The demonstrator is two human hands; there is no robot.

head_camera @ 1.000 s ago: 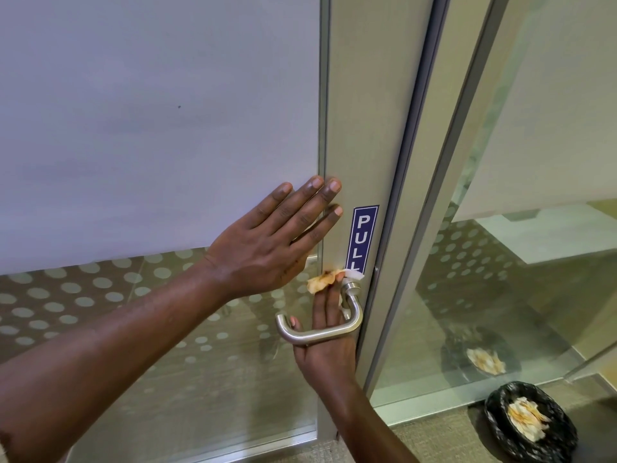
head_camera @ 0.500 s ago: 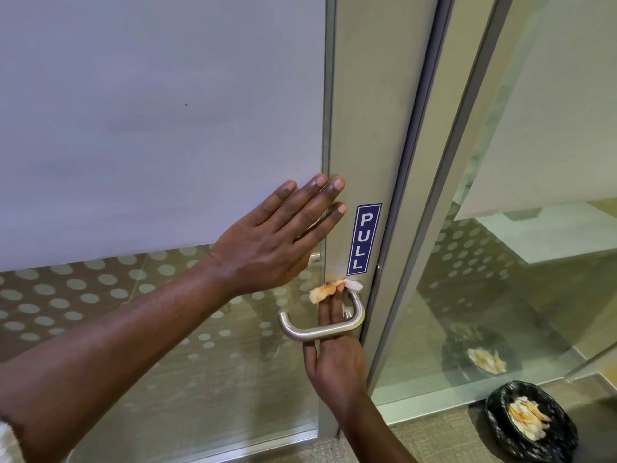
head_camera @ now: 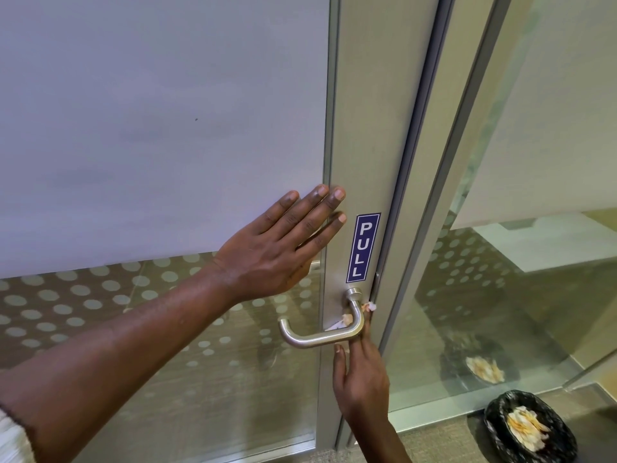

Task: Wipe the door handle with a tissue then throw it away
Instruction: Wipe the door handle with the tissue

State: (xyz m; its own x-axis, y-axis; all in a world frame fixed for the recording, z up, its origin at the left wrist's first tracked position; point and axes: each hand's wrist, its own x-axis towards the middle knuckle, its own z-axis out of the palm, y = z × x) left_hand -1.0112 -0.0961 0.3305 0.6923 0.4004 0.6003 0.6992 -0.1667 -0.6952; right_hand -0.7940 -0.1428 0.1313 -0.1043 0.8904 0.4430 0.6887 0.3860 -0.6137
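A brushed-metal lever door handle (head_camera: pixel 320 335) sticks out of the grey door frame (head_camera: pixel 370 128), below a blue PULL sticker (head_camera: pixel 363 247). My right hand (head_camera: pixel 360 379) reaches up from under the handle's bend and presses a crumpled, orange-stained tissue (head_camera: pixel 369 306) against the neck of the handle; another bit of the tissue (head_camera: pixel 347 318) shows behind the lever. My left hand (head_camera: pixel 283 248) lies flat with fingers spread on the door glass and frame edge, above and left of the handle, holding nothing.
A bin lined with a black bag (head_camera: pixel 531 427) stands on the carpet at lower right, with several used tissues in it. Its reflection shows in the fixed glass panel (head_camera: pixel 534 295) to the right of the door. Frosted film covers the upper door glass.
My right hand has slid down and to the right along the handle, taking the tissue from above the handle's base round to the right side of its neck. My left hand stays put.
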